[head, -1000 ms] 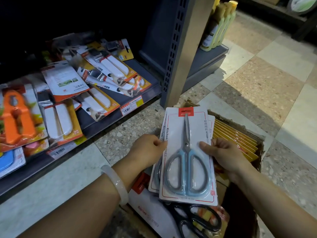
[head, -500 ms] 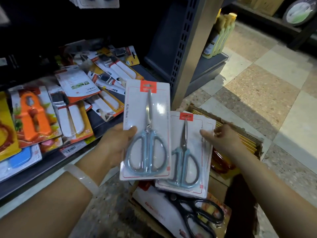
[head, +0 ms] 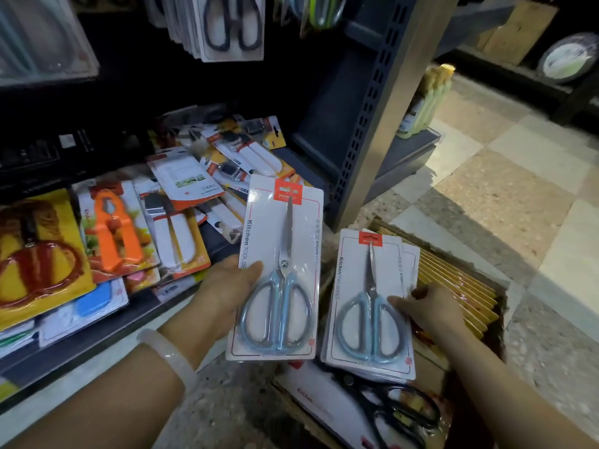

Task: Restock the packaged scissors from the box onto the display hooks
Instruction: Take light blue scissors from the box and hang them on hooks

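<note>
My left hand (head: 223, 290) grips one carded pack of blue-handled scissors (head: 278, 270) by its left edge, lifted clear of the box. My right hand (head: 428, 307) holds a small stack of the same scissors packs (head: 369, 306) by the right edge, over the open cardboard box (head: 453, 260) on the floor. Black-handled scissors packs (head: 382, 413) lie lower in the box. More black-handled scissors packs (head: 231, 25) hang from display hooks at the top of the dark shelving.
A low shelf (head: 97, 338) at the left is piled with carded peelers, an orange tool pack (head: 113, 231) and other kitchen items. A perforated metal upright (head: 382, 108) stands just behind the box. Yellow bottles (head: 428, 98) sit on a shelf beyond; tiled floor lies to the right.
My left hand has pulled one scissors pack off the stack and lifted it up and left. The view has tilted upward, bringing the hanging packs into sight.
</note>
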